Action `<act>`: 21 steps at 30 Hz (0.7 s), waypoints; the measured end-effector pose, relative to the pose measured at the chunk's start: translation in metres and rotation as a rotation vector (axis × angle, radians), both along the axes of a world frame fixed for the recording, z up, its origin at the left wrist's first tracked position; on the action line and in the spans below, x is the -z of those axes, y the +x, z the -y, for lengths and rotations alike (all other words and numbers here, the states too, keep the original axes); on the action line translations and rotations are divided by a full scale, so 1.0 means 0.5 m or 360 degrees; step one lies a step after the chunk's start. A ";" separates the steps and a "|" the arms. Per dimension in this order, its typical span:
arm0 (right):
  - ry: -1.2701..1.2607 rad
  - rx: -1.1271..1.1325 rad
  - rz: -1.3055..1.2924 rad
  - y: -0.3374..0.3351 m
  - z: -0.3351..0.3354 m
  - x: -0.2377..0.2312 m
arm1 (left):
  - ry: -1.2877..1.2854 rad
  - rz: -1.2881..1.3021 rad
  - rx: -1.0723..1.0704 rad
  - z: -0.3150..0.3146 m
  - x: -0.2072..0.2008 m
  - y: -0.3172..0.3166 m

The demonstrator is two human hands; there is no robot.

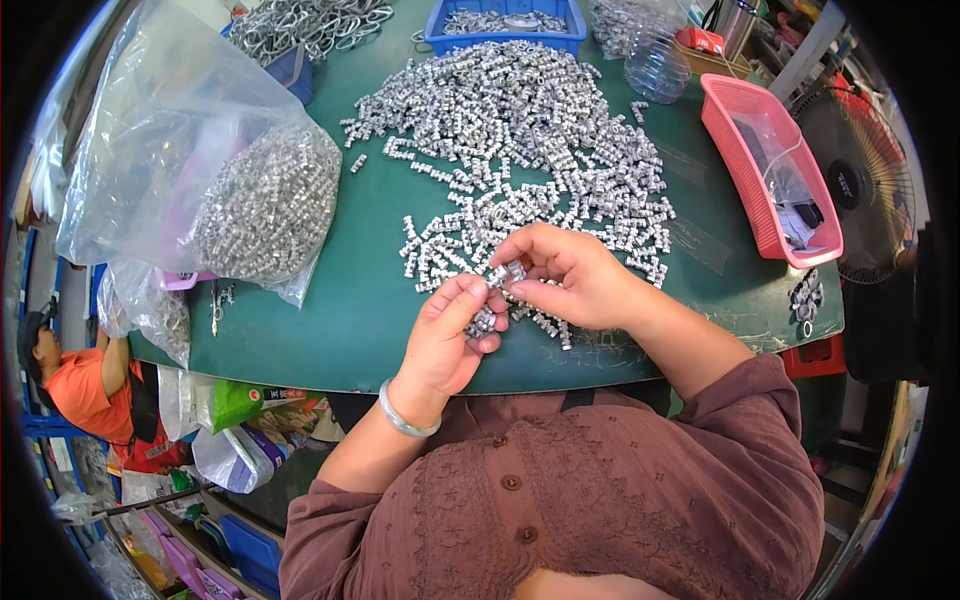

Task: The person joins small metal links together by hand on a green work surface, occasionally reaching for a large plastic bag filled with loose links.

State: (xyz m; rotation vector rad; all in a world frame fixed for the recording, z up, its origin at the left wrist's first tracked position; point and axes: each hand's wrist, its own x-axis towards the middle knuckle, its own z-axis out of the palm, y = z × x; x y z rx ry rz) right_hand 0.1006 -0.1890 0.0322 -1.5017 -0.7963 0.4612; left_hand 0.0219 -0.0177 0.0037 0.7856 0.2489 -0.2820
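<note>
My left hand [445, 335], a metal bangle [405, 415] on its wrist, is closed round several small silvery ribbed metal fittings [481, 322] in its curled fingers. My right hand [585, 280] pinches a fitting [508, 273] between thumb and fingertips, right against the left thumb and forefinger. Both hands are together above the near part of the table. Just beyond them spreads a large heap of the same metal fittings [520, 110], thinning out into loose short pieces toward me. My fingers partly cover the pieces they hold.
The green table [330, 340] carries a big clear bag [265, 205] of metal pieces at left. Blue tray [505, 42] and metal loops [310, 25] lie at the back. At right are a pink basket [740, 170] and a fan [855, 185]. A person [95, 390] is at far left.
</note>
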 end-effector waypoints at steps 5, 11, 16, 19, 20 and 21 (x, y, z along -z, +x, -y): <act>0.0020 0.0002 -0.0037 0.006 0.005 0.007 | -0.0216 -0.0129 0.0084 -0.004 -0.012 0.005; 0.0013 0.0013 0.0045 0.005 0.003 0.007 | -0.0486 -0.0168 0.0229 -0.014 0.001 0.006; 0.0010 0.0071 0.0144 0.006 0.002 0.014 | -0.0636 -0.0110 0.0298 -0.019 0.011 0.006; 0.0079 0.0094 0.0357 0.006 0.001 0.005 | -0.0725 -0.0046 0.0303 -0.019 0.009 0.007; 0.0077 0.0089 0.0412 0.007 0.001 0.004 | -0.0721 -0.0038 0.0302 -0.018 0.008 0.008; 0.0075 0.0084 0.0466 0.007 0.002 0.003 | -0.0717 -0.0030 0.0301 -0.018 0.007 0.008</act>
